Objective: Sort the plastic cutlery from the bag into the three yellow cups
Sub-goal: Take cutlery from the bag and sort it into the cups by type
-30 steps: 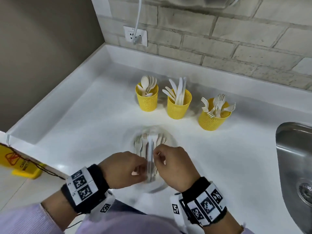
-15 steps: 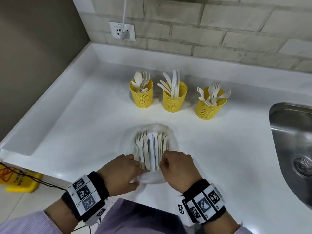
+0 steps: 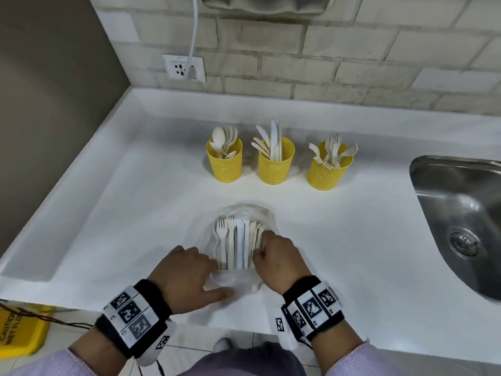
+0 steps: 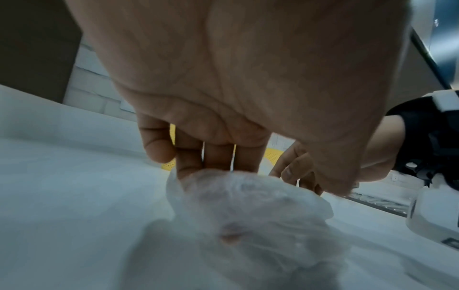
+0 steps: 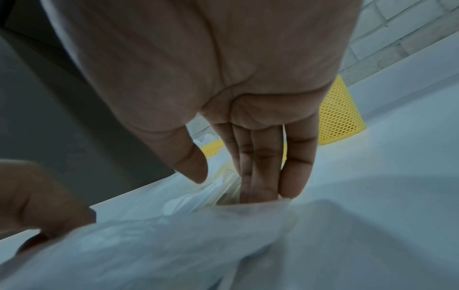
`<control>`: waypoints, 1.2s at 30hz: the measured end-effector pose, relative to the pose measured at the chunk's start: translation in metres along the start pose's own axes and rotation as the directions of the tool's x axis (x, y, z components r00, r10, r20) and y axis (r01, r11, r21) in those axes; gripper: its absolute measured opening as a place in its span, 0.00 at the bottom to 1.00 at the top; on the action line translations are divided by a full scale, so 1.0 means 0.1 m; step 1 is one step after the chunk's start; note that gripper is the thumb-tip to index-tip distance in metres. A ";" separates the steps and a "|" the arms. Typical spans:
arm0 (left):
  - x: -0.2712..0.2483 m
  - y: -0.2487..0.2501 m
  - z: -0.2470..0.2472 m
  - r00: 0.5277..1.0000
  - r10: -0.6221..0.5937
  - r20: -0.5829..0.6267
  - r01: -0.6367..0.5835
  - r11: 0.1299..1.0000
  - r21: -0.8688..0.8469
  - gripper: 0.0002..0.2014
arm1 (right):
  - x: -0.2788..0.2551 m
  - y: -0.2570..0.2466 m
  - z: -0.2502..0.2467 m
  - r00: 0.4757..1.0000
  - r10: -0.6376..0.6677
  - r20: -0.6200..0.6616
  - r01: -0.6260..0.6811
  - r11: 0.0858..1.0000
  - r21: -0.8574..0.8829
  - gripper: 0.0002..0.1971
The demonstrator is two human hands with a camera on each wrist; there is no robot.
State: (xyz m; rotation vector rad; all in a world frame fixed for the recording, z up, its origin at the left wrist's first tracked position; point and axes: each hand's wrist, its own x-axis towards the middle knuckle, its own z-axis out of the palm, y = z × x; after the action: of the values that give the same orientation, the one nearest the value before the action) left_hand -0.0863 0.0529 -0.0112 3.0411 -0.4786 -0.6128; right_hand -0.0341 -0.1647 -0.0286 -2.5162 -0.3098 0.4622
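Three yellow mesh cups stand in a row: spoons in the left cup (image 3: pixel 224 165), knives in the middle cup (image 3: pixel 275 166), forks in the right cup (image 3: pixel 328 172). In front of them a clear plastic bag (image 3: pixel 244 213) lies flat on the white counter, with forks and knives side by side inside. My left hand (image 3: pixel 208 275) presses on the bag's near left end, thumb stretched across it. My right hand (image 3: pixel 261 248) reaches into the bag's mouth, its straight fingers (image 5: pixel 261 176) on the cutlery handles and the thumb apart. The wrist views show the crumpled bag (image 4: pixel 248 206) (image 5: pixel 174 245) under each palm.
A steel sink (image 3: pixel 461 226) is set into the counter at the right. A wall socket (image 3: pixel 184 67) with a plugged cable sits on the brick wall behind. The counter's front edge runs just below my wrists. A yellow wet-floor sign (image 3: pixel 19 329) stands on the floor at left.
My right hand's fingers have slid forward into the bag over the cutlery. My left thumb has stretched out across the bag's near end. The bag stays where it was.
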 end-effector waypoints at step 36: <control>0.35 -0.08 0.27 0.884 -0.465 0.052 0.248 0.372 -0.894 0.15 | 0.28 -0.40 0.41 0.958 0.275 -0.081 -0.252 0.943 0.217 0.16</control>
State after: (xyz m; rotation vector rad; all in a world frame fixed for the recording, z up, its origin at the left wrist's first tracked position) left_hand -0.0634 0.0520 -0.0502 2.0753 0.4543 -0.3373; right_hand -0.0293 -0.1036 -0.0454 -2.3766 0.1163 0.4312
